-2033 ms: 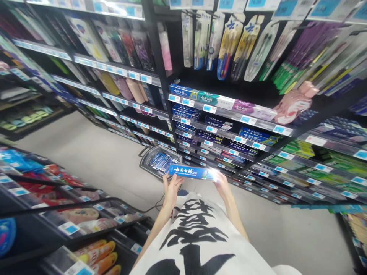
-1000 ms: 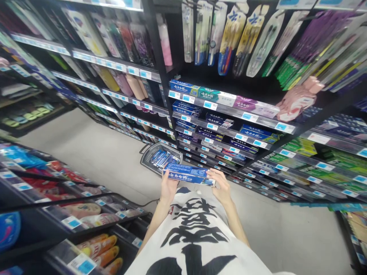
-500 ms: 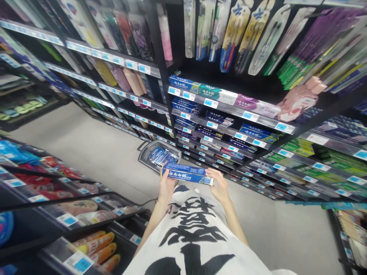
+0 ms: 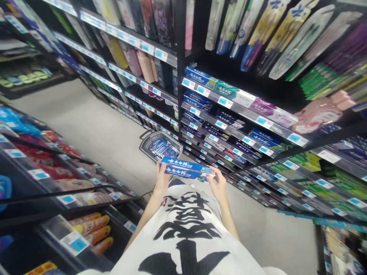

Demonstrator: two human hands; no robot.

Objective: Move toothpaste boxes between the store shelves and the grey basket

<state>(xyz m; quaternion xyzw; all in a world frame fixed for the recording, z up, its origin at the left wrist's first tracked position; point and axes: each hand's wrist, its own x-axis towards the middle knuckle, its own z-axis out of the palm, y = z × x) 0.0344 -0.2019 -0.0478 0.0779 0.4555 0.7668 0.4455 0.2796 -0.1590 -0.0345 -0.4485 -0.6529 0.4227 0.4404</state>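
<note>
A long blue toothpaste box [image 4: 183,169] is held level in front of my body, with white lettering on its two visible sides. My left hand [image 4: 162,179] grips its left end, thumb on the near side. Its right end is pinched by my right hand [image 4: 217,183], the thumb near the lower corner. On the floor just beyond the box stands a dark grey shopping basket [image 4: 143,148] holding several similar blue boxes [image 4: 163,147]; the held box hides its near edge.
Shelves of toothpaste boxes [image 4: 226,91] rise ahead and to the right, with packaged toothbrushes [image 4: 260,34] hanging above. Bottles [image 4: 146,65] line the shelves at the left. A low rack [image 4: 77,206] with packaged goods stands close on my left. Grey floor [image 4: 94,110] runs between.
The box has turned in my hands, so lettering now shows on both visible sides. My view has shifted, and the shelves appear further right and higher.
</note>
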